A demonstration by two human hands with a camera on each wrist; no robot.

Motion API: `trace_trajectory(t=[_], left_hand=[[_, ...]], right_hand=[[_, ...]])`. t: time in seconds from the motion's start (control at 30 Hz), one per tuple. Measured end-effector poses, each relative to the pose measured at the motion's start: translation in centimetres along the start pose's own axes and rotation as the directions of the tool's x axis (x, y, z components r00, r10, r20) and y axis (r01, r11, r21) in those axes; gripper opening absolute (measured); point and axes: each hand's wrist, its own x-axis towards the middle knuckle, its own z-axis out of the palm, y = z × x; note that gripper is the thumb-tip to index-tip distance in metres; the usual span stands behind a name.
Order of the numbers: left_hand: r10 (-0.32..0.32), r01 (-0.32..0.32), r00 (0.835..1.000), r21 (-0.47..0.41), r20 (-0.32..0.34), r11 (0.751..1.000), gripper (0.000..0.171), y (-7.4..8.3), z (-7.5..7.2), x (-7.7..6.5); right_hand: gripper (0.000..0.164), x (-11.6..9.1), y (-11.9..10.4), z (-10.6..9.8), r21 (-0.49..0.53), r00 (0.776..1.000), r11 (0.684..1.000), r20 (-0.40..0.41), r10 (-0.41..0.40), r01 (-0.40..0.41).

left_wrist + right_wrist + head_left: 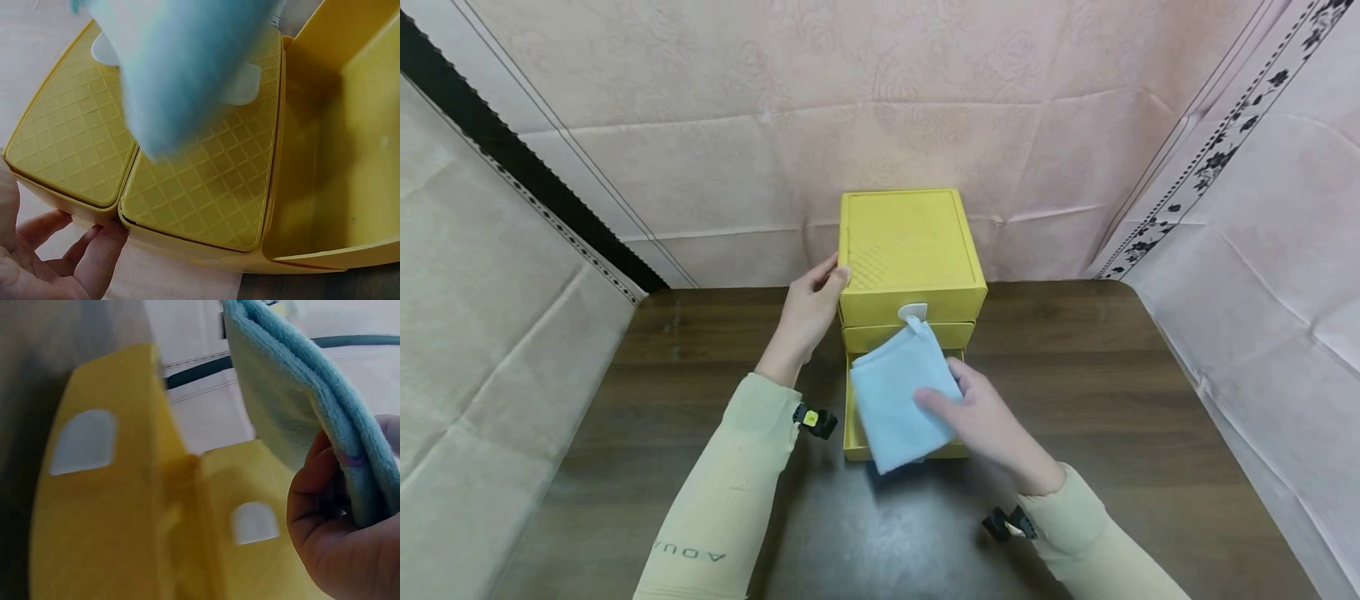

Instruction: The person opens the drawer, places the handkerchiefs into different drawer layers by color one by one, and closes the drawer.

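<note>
A small yellow drawer cabinet [910, 237] stands at the table's far side. Its bottom drawer [855, 452] is pulled out, and the left wrist view shows the bare yellow inside of that drawer [359, 162]. The two drawers above it are closed, with pale rounded tabs on their fronts. My left hand [808, 315] touches the cabinet's left side with thumb and fingertips near the upper front corner. A folded light blue cloth [898, 396] is pinched at its right edge between the thumb and fingers of my right hand [983, 410]. It overlaps the open drawer in the head view.
A dark wooden table [1120, 417] carries the cabinet. Pale patterned cloth [880, 108] hangs behind it, close to the cabinet's back, with more fabric along the left and right sides. Small black cameras [815, 419] sit at both wrists.
</note>
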Motion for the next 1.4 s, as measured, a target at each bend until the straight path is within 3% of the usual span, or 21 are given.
trace_trajectory(t=[0.17, 0.3, 0.4, 0.5, 0.7, 0.83, 0.97, 1.13, 1.2, 1.4], left_hand=[[-0.008, 0.007, 1.0, 0.009, 0.018, 1.0, 0.058, 0.0, 0.1, -0.1], [-0.016, 0.016, 1.0, 0.012, 0.02, 1.0, 0.06, 0.1, 0.1, 0.0], [-0.019, 0.019, 1.0, 0.01, 0.014, 1.0, 0.06, 0.1, 0.0, 0.0], [-0.021, 0.021, 1.0, 0.007, 0.016, 1.0, 0.059, 0.1, 0.0, 0.0], [-0.031, 0.031, 0.999, 0.005, 0.025, 0.999, 0.058, -0.1, 0.1, -0.1], [-0.038, 0.038, 0.999, 0.007, 0.021, 0.999, 0.059, -0.2, 0.0, -0.2], [-0.043, 0.043, 0.999, 0.003, 0.025, 0.999, 0.059, -0.4, -0.1, -0.2], [-0.039, 0.039, 0.999, 0.0, 0.026, 0.999, 0.059, -0.3, 0.0, 0.0], [-0.029, 0.029, 0.999, 0.001, 0.02, 1.0, 0.059, -0.2, 0.0, 0.0], [-0.015, 0.015, 1.0, 0.001, 0.009, 1.0, 0.057, 0.1, 0.0, 0.1]], right_hand=[[0.036, 1.2, 1.9, -0.1, -0.132, 0.996, 0.989, -0.071, 0.05, -0.059], [0.035, 1.4, 2.9, -0.7, -0.309, 0.989, 0.946, -0.134, 0.058, -0.097], [0.036, 1.5, 3.3, -1.1, -0.4, 0.99, 0.912, -0.132, 0.044, -0.093], [0.035, 1.6, 3.4, -1.2, -0.416, 0.992, 0.906, -0.12, 0.035, -0.082], [0.028, 2.0, 3.8, -0.6, -0.35, 0.992, 0.933, -0.116, 0.047, -0.085], [0.022, 2.9, 4.2, 0.2, -0.381, 0.99, 0.923, -0.142, 0.007, -0.061], [0.02, 3.8, 4.6, 0.9, -0.506, 0.983, 0.86, -0.181, -0.029, -0.068], [0.026, 4.0, 4.5, 1.3, -0.671, 0.979, 0.728, -0.202, -0.002, -0.137], [0.03, 3.9, 4.4, 1.4, -0.709, 0.98, 0.69, -0.198, 0.007, -0.148], [0.033, 3.9, 4.2, 1.5, -0.726, 0.978, 0.664, -0.205, 0.039, -0.179]])
